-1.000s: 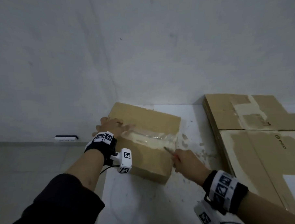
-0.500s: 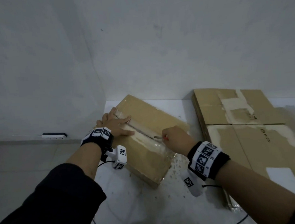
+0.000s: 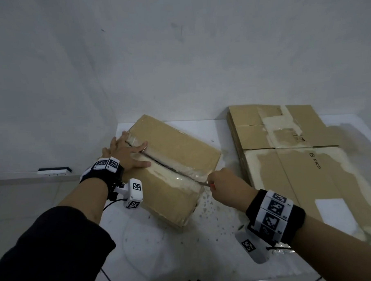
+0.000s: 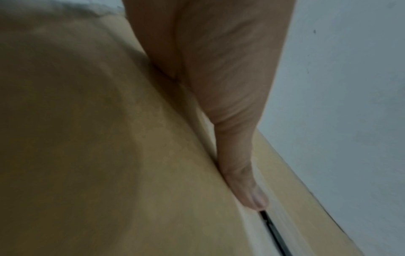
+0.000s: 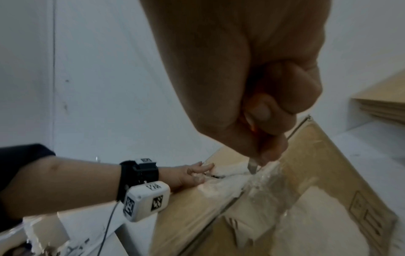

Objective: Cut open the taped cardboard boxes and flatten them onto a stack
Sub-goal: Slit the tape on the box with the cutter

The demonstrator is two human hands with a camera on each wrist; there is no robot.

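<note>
Cardboard box (image 3: 177,159) lies on the white bench (image 3: 163,247), skewed, long axis running from far left to near right; its taped centre seam (image 3: 171,166) follows that axis and gapes open. Left hand (image 3: 125,152) presses flat, fingers straight, at the seam's far end. Right hand (image 3: 225,186) grips a knife (image 5: 252,167), blade at the seam's near end. Flattened stack (image 3: 287,148) lies to the right.

white table (image 3: 163,247) | cardboard box (image 3: 176,153) | flattened stack (image 3: 298,167) | specks, maybe debris
</note>
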